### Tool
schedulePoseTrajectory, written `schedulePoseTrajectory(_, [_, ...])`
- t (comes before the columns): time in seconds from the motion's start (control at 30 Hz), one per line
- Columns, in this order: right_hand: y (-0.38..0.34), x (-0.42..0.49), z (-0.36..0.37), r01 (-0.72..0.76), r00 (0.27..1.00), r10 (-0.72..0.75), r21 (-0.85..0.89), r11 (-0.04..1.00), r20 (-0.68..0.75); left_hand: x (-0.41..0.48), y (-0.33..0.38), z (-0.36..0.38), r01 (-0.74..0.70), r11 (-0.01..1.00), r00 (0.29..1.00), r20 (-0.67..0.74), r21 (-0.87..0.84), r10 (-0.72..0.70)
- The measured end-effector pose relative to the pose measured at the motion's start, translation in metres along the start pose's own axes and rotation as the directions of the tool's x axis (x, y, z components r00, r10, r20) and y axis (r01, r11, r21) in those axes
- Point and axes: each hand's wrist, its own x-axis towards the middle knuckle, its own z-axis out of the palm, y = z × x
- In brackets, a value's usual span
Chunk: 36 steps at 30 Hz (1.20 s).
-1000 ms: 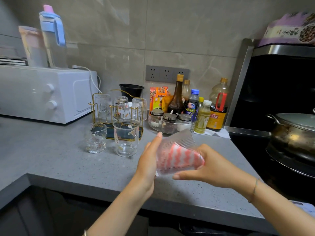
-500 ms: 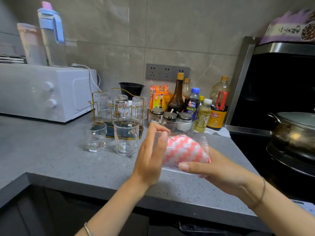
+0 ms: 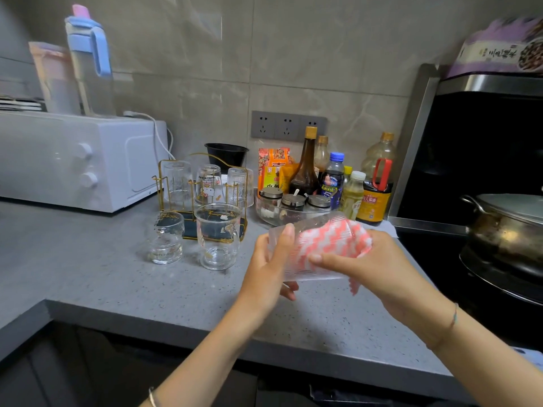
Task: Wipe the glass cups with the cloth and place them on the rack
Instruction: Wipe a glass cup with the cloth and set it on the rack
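Clasps the ribbed cup [image 3: 308, 273] by its base in the curled left hand [image 3: 271, 268], tipped sideways to face the right hand [image 3: 361, 265]. Pinches the cloth [image 3: 332, 242] there, stuffed inside to rub the wall. Hovers over the counter [image 3: 117, 277] near its front edge, right of a mug [image 3: 219, 235] and a small cup [image 3: 165, 237] standing before the rack [image 3: 161, 186].

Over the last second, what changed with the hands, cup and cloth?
The left hand went from flat against the base of the ribbed cup to fingers curled round it. The right hand kept the cloth stuffed inside; a cloth end now hangs out. The counter glasses and the rack stayed put.
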Motion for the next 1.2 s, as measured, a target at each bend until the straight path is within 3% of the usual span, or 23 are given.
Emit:
schedulePoseTrajectory(0.17, [0.0, 0.001, -0.004, -0.083, 0.976, 0.08, 0.008, 0.996, 0.203, 0.001, -0.007, -0.006, -0.171, 0.976, 0.985, 0.001, 0.136, 0.172])
schedulePoseTrajectory(0.37, [0.002, 0.003, -0.008, -0.134, 0.918, 0.053, 0.182, 0.974, 0.394, 0.001, -0.011, -0.013, -0.425, 0.878, 0.901, 0.199, 0.223, 0.385])
schedulePoseTrajectory(0.47, [0.001, 0.001, -0.012, -0.136, 0.882, 0.061, 0.13, 0.982, 0.468, 0.003, -0.009, -0.019, -0.476, 0.836, 0.871, 0.28, 0.274, 0.404])
schedulePoseTrajectory(0.6, [0.001, 0.0, -0.009, -0.148, 0.928, 0.088, 0.142, 0.979, 0.361, 0.002, -0.002, -0.02, -0.434, 0.843, 0.89, 0.298, 0.319, 0.345])
schedulePoseTrajectory(0.73, [-0.004, -0.002, -0.007, -0.091, 0.965, 0.073, 0.06, 0.994, 0.252, 0.001, -0.001, -0.017, -0.263, 0.917, 0.934, 0.316, 0.299, 0.165])
schedulePoseTrajectory(0.8, [-0.004, -0.001, -0.007, -0.059, 0.975, 0.053, 0.021, 0.998, 0.214, 0.001, 0.001, -0.016, -0.118, 0.966, 0.955, 0.294, 0.23, 0.047])
schedulePoseTrajectory(0.9, [-0.003, -0.001, -0.003, 0.001, 0.988, -0.006, 0.035, 0.999, 0.156, -0.001, 0.01, -0.013, 0.156, 0.988, 0.945, 0.291, -0.005, -0.148])
schedulePoseTrajectory(0.97, [-0.003, -0.003, 0.002, 0.049, 0.992, -0.053, 0.03, 0.998, 0.118, -0.001, 0.011, -0.007, 0.228, 0.97, 0.946, 0.255, -0.08, -0.201])
schedulePoseTrajectory(1.03, [-0.002, -0.003, 0.005, 0.064, 0.992, -0.067, 0.034, 0.997, 0.102, 0.002, 0.008, -0.002, 0.21, 0.97, 0.971, 0.145, -0.119, -0.192])
schedulePoseTrajectory(1.1, [-0.003, -0.003, 0.005, 0.044, 0.991, -0.051, 0.056, 0.997, 0.121, 0.003, 0.005, 0.001, 0.094, 0.988, 0.995, 0.028, -0.122, -0.091])
schedulePoseTrajectory(1.2, [-0.005, -0.003, 0.002, -0.001, 0.974, -0.016, 0.077, 0.997, 0.226, 0.001, 0.003, -0.001, -0.092, 0.996, 0.996, -0.025, -0.02, 0.091])
